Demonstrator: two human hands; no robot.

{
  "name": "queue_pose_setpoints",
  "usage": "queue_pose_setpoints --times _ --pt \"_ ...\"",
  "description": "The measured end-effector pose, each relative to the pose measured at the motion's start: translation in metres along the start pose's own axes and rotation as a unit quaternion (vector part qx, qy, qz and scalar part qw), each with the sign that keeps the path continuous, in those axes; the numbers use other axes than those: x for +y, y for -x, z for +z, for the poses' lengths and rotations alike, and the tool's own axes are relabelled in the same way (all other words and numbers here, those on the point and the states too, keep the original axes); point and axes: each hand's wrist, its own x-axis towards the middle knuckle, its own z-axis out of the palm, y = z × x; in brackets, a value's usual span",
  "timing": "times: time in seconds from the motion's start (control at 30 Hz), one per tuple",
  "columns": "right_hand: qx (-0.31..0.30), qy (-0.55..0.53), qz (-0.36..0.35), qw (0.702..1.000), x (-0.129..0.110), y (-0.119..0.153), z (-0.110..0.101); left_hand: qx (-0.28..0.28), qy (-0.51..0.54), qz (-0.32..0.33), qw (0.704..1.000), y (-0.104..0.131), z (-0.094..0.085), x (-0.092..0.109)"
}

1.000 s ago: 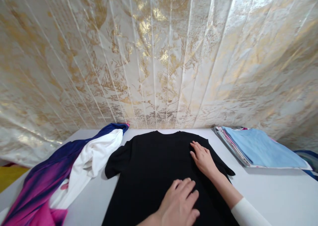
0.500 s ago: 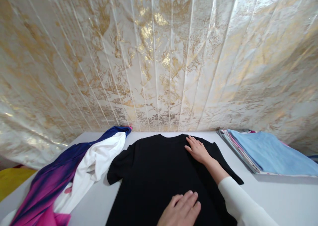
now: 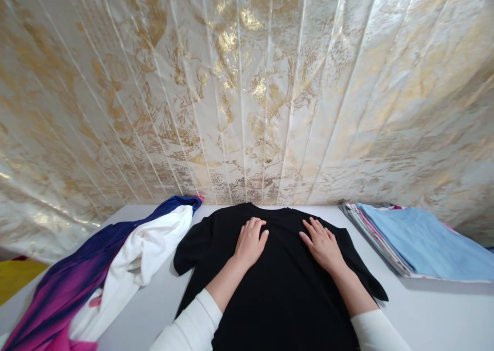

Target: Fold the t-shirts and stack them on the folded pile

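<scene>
A black T-shirt (image 3: 281,289) lies spread flat on the white table (image 3: 432,310), its collar toward the wall. My left hand (image 3: 250,242) rests palm down on the shirt's upper chest, left of the collar, fingers apart. Palm down too, my right hand (image 3: 322,244) lies on the shirt's right shoulder area. Neither hand holds anything. Both arms wear white sleeves.
A heap of unfolded clothes (image 3: 116,268), navy, pink and white, lies at the left of the table. At the right stands a stack of folded garments (image 3: 417,240) with a light blue one on top. A gold-and-white foil curtain (image 3: 247,93) hangs behind the table.
My left hand has slid from the shirt's lower middle up to the chest near the collar. My right hand has shifted slightly right and down on the shoulder area.
</scene>
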Motion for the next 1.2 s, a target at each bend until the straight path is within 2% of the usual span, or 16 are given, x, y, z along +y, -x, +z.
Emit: queue_pose_setpoints --times 0.17,0.27,0.37,0.5,0.57,0.67,0.8,1.0,1.1,1.2 --pt "-0.021 0.002 0.001 1.0 0.003 -0.009 -0.008 -0.001 -0.036 -0.015 0.999 0.027 -0.003 -0.003" --pt "-0.026 -0.004 -0.002 1.0 -0.001 -0.018 -0.017 -0.008 -0.052 -0.025 0.998 0.033 -0.006 -0.002" --pt "-0.023 -0.016 -0.033 0.999 -0.017 -0.022 -0.024 -0.007 -0.066 -0.039 0.997 0.026 -0.01 -0.001" --pt "-0.027 -0.047 -0.114 0.992 -0.051 -0.023 -0.024 0.001 -0.08 -0.027 0.996 0.0 -0.011 -0.001" --pt "-0.029 -0.053 -0.121 0.991 -0.062 -0.028 -0.021 -0.003 -0.087 -0.021 0.996 -0.011 -0.007 -0.003" --pt "-0.028 -0.05 -0.095 0.994 -0.065 -0.039 -0.014 -0.003 -0.101 -0.029 0.994 -0.017 0.001 -0.01" --pt "-0.024 -0.047 -0.069 0.996 -0.059 -0.047 -0.004 -0.001 -0.121 -0.059 0.991 -0.014 0.005 -0.028" --pt "-0.01 -0.054 -0.058 0.997 -0.049 -0.043 0.005 -0.003 -0.152 -0.12 0.981 -0.011 -0.007 -0.061" --pt "-0.011 -0.058 -0.08 0.995 -0.02 -0.039 0.001 -0.007 -0.158 -0.134 0.978 -0.011 -0.01 -0.07" --pt "-0.026 -0.064 -0.13 0.989 0.028 -0.038 -0.01 -0.008 -0.159 -0.135 0.978 -0.011 -0.009 -0.073"
